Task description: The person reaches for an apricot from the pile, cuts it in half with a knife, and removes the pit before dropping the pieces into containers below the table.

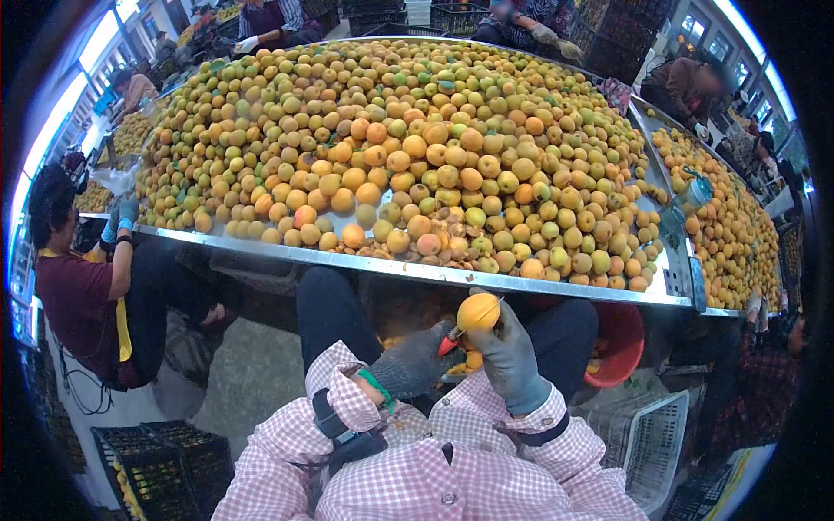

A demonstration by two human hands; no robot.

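Note:
In a grey glove, my right hand [511, 356] holds up a yellow-orange fruit [479, 312] just below the table's front rim. My left hand [410, 360], in a darker grey glove, is closed around a small tool with a red part [449, 342], which points at the fruit's lower left side. A thin dark line shows on the fruit. More fruit lies below my hands, partly hidden by them. Beyond, a large heap of yellow, orange and greenish fruit [417, 148] covers the metal-edged table [391, 263].
A red bucket [621, 346] and a pale plastic crate [656, 443] stand to the right. Black crates [174, 460] are at the lower left. A person in a maroon shirt [78, 286] sits at the left. A capped bottle [691, 198] lies near a second fruit-covered table.

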